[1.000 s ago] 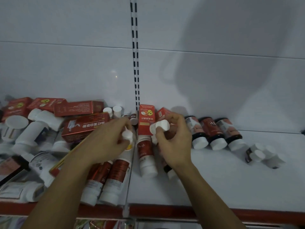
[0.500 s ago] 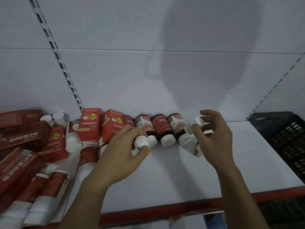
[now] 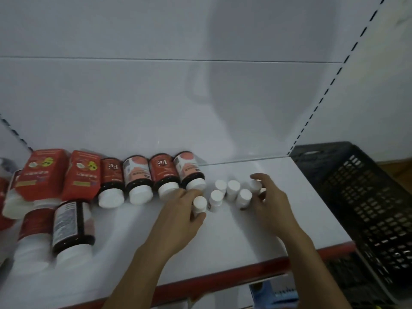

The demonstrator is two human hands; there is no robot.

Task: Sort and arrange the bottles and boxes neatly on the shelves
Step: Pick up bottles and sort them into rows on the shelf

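Note:
My left hand (image 3: 178,217) grips a small white-capped bottle (image 3: 199,204) on the white shelf (image 3: 245,239), just left of a cluster of several small white-capped bottles (image 3: 231,190). My right hand (image 3: 270,204) curls its index finger and thumb round another small bottle (image 3: 255,186) at the cluster's right end. Behind my left hand, a row of dark bottles with red labels (image 3: 163,172) lies on its side, white caps towards me. Two red boxes (image 3: 44,172) lie at the left end of that row.
Larger bottles (image 3: 71,224) lie scattered at the shelf's left front. A black plastic crate (image 3: 356,197) stands against the shelf's right end. The shelf has a red front edge (image 3: 223,276). A white back panel rises behind.
The view swung right, away from the cluttered left section. Both hands carried their small bottles rightwards and lowered them to the cluster of small bottles on the shelf.

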